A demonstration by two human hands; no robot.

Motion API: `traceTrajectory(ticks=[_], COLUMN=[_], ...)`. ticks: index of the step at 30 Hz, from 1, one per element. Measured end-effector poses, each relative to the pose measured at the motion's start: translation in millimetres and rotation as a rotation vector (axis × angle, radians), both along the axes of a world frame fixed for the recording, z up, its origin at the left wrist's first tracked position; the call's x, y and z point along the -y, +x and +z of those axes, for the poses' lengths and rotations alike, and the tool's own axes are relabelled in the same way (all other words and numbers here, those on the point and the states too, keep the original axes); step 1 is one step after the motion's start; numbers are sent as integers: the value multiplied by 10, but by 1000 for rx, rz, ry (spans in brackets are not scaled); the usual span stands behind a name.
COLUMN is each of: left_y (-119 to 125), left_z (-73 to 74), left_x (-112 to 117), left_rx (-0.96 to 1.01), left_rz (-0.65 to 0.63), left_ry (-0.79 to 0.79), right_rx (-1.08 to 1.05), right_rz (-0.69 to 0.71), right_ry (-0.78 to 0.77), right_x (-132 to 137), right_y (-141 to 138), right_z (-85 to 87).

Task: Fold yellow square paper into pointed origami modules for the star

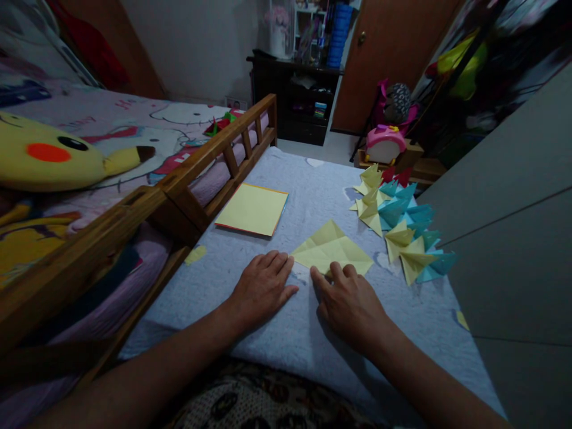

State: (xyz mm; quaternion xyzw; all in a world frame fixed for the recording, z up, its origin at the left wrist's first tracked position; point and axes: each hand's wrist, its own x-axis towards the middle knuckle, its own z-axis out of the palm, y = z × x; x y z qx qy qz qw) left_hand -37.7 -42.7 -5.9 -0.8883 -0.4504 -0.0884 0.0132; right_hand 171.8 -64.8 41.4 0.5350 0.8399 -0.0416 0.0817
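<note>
A creased sheet of yellow origami paper (333, 244) lies on the cloth-covered table, folded so that its lower edge runs nearly straight. My left hand (263, 283) rests flat with its fingertips at the paper's left corner. My right hand (351, 298) is at the lower edge, its index finger stretched out and pressing there, the other fingers bent; nothing shows in its grasp. Left of the paper sits a stack of square origami paper (252, 208), yellow on top. Folded yellow paper pieces (402, 244) and folded blue paper pieces (400, 208) stand in rows at the right.
A wooden bed rail (214, 140) borders the table on the left, with a yellow plush toy (49, 152) on the bed behind it. To the right rises a pale cabinet (513, 238). A pink and white toy (385, 145) stands beyond the table's far right corner.
</note>
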Motion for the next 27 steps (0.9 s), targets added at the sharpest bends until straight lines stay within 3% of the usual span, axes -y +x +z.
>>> traceTrajectory(ticks=[7,17,23,27], left_y=[-16,-38,-67,-73], left_z=[-27,-62,-106,-91], left_x=[-7,-14,-16,-20], left_rx=[-30,15,58,75], left_rz=[4,-21,-46,-48], left_ry=[25,82,96,70], right_rx=[-15,-34,-204,-359], right_rz=[9,2,5,-131], right_ry=[50,224,249,273], right_x=[170,423,430,221], right_y=[301,723,838,816], right_z=[-72,-341,-249,-204])
